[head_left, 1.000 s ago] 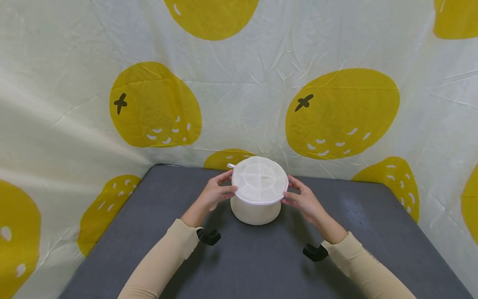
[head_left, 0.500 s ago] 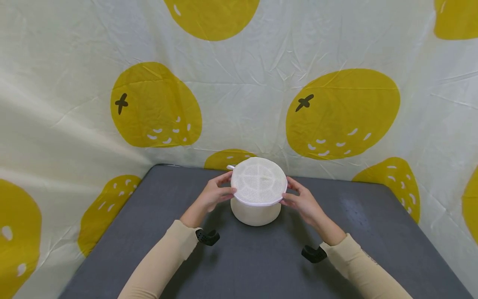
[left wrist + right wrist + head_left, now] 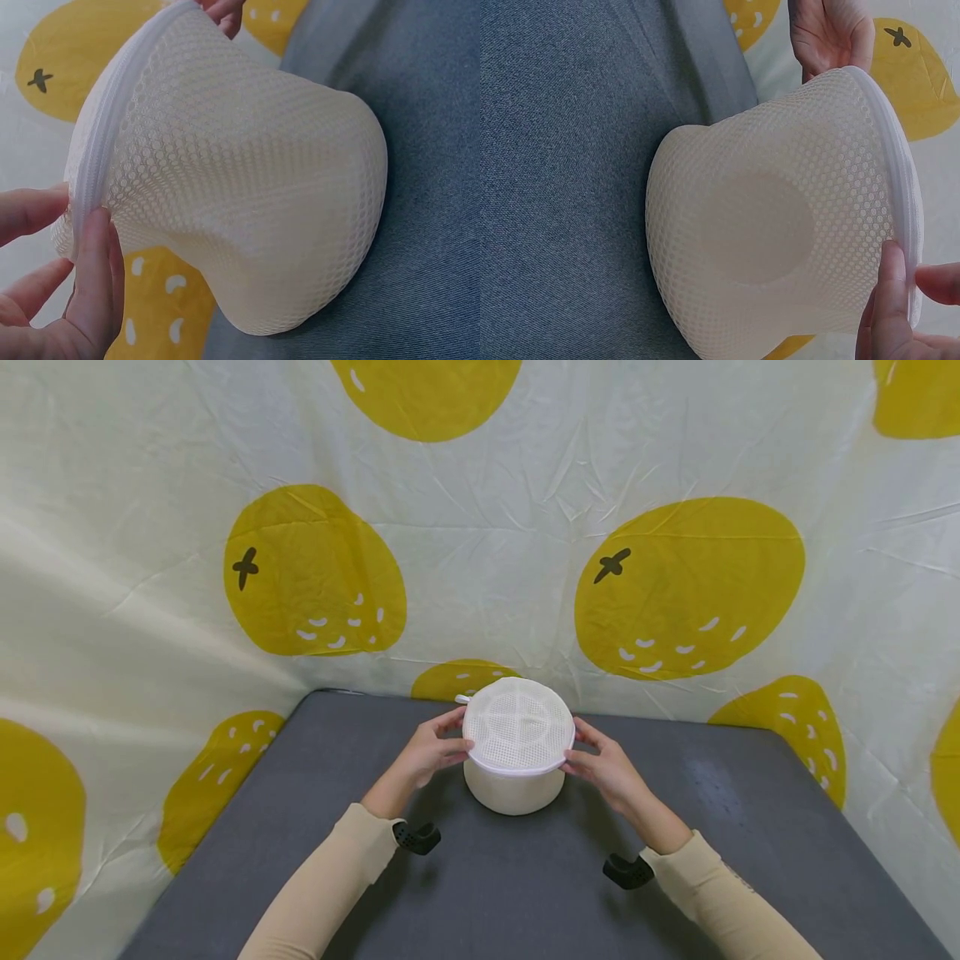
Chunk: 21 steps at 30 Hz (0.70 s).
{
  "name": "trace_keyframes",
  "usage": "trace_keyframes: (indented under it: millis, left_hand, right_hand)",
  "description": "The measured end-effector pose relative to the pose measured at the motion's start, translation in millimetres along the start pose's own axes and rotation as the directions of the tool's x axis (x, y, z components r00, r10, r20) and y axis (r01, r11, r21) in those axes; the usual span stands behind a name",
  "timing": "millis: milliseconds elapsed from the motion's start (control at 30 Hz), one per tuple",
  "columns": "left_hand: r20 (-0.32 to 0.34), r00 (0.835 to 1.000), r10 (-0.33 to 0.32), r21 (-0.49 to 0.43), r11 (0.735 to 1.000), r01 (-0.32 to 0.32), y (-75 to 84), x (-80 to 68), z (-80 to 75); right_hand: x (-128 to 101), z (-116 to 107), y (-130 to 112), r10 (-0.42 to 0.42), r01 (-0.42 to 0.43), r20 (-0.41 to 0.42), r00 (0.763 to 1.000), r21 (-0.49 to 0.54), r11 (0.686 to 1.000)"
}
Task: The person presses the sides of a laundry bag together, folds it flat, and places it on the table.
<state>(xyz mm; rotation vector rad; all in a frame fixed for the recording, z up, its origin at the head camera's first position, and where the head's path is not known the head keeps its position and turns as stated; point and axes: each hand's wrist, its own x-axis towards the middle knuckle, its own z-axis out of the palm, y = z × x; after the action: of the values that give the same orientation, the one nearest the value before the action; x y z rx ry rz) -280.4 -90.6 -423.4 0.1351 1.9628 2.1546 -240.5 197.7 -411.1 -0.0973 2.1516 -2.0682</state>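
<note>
A round cream mesh laundry bag stands upright on the dark table, its mesh top tilted toward me. White zipper tape runs round the top rim, and a small white loop sticks out at the back left. My left hand pinches the rim from the left, thumb in front. On the opposite side my right hand pinches the rim between thumb and fingers. In the left wrist view the soft side wall bends inward below the rim. A paler round patch shows through the mesh in the right wrist view.
The dark grey cloth-covered table spreads out around the bag. Behind it and at both sides hangs a pale curtain printed with large yellow fruits. A black wrist device is strapped at each sleeve cuff.
The bag's top has shifted very slightly left and down in the head view. Both hands keep their hold on the rim, and the right hand has come a little left with it.
</note>
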Motion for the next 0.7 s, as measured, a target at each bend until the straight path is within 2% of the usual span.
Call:
trace_keyframes:
  millis: [333,700]
  left_hand:
    - [-0.018,1.0,-0.019,0.025,0.999,0.02,-1.7,1.0,1.9]
    - [-0.021,1.0,0.012,0.051,0.999,-0.011,-3.9,1.2,4.1]
  right_hand:
    - [0.6,-0.3,4.5,0.033,-0.033,0.003,0.999,-0.003,0.999]
    - [3.5,-1.4,9.1,0.035,-0.036,0.021,0.999,0.035,0.999]
